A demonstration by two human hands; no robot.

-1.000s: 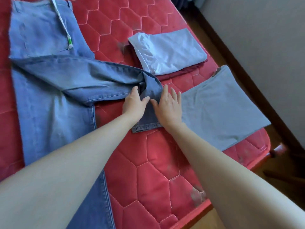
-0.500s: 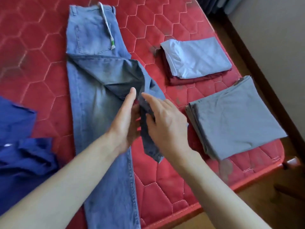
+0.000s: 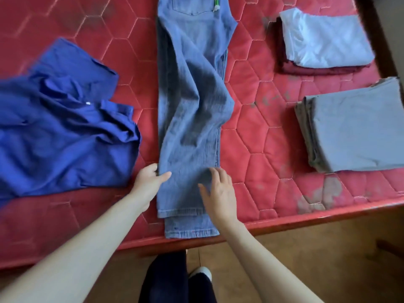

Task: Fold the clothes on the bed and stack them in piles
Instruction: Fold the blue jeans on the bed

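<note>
Jeans (image 3: 192,110) lie lengthwise down the middle of the bed (image 3: 262,132), folded in half so one leg sits on top of the other, hems near the bed's front edge, waistband cut off at the top of the view. The top leg's hem stops short of the lower one, which sticks out below it.

Left hand (image 3: 148,182) is at the left edge of the jeans near the hems: thumb lies on top of the denim, fingers curl at the edge, so it pinches the cloth. Right hand (image 3: 218,189) rests on the right side of the same leg, fingers spread and fairly straight, palm down, gripping nothing.

A crumpled blue shirt (image 3: 61,127) lies unfolded on the left of the bed, just beside the left hand, apart from the jeans. On the right, well apart from the jeans, are two folded piles: a light blue garment (image 3: 323,38) on top of a dark red one (image 3: 284,66) farther back, and a grey pile (image 3: 354,125) nearer the front edge. Red quilted mattress, worn patches near the front right. The person's dark trouser legs (image 3: 166,278) and a white shoe (image 3: 201,272) show on the floor (image 3: 328,259) below.
</note>
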